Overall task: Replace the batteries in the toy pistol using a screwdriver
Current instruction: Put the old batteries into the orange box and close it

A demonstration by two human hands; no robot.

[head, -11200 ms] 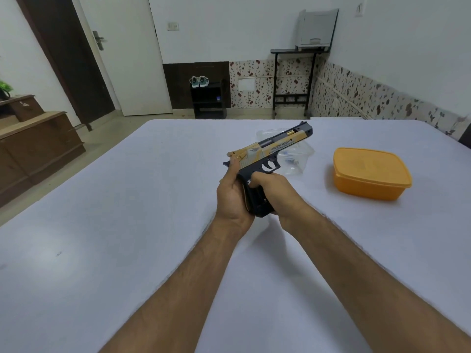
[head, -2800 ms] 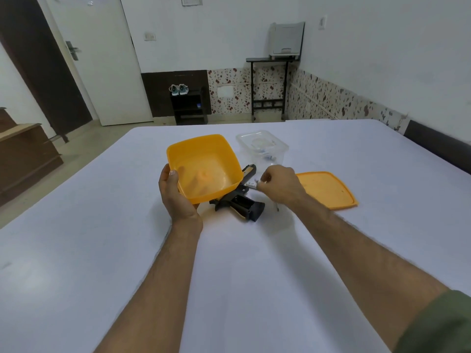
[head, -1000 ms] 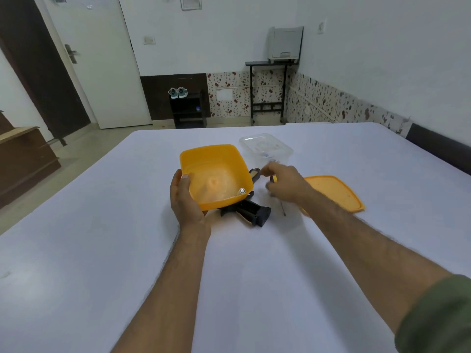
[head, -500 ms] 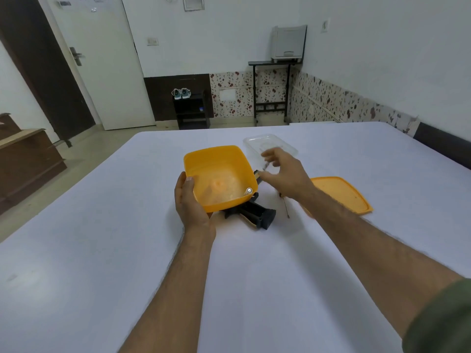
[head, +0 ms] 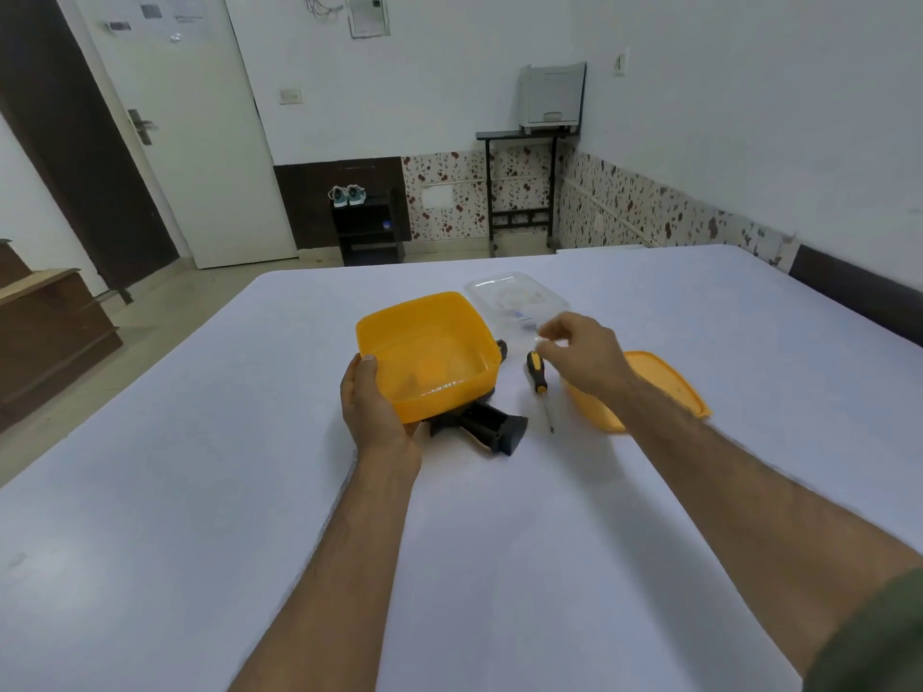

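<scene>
the left hand [head: 375, 409] is clamped on the orange box [head: 427, 354], the right hand [head: 582, 354] has loose fingers, and the hard, light toy pistol [head: 492, 427] looks easiest to grab by its handle.

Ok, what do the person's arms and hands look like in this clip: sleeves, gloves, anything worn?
Both forearms are bare, and the left hand and right hand wear no gloves. No watch, ring or bracelet shows. A dark olive-green sleeve edges in at the right arm's lower corner; the left arm shows no sleeve.

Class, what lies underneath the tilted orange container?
Under the orange container, the toy pistol's black grip sticks out on the white table; the rest of it is hidden.
</scene>
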